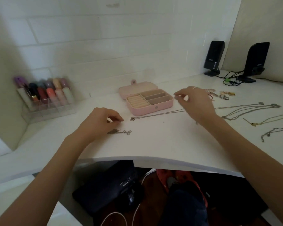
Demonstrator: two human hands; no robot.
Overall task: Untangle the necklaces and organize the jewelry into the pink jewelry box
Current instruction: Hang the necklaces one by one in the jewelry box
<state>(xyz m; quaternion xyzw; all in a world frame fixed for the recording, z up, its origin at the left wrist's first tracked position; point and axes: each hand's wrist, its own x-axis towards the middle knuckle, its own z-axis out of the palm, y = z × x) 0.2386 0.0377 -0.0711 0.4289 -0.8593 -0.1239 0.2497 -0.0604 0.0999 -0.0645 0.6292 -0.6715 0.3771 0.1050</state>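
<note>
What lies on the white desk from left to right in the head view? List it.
Clear acrylic organizer of lipsticks → short silver chain → open pink jewelry box → small pile of gold rings → black speaker.

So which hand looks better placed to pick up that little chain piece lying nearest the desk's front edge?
Left, probably. The left hand hovers just above the small chain piece, fingertips curled close to it. The right hand is across the desk beside the pink jewelry box, apparently pinching something too fine to make out.

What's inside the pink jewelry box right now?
The open pink jewelry box shows cream ring rolls on its left and bare divided compartments on its right. No jewelry shows inside; nothing covers the compartments.
</note>
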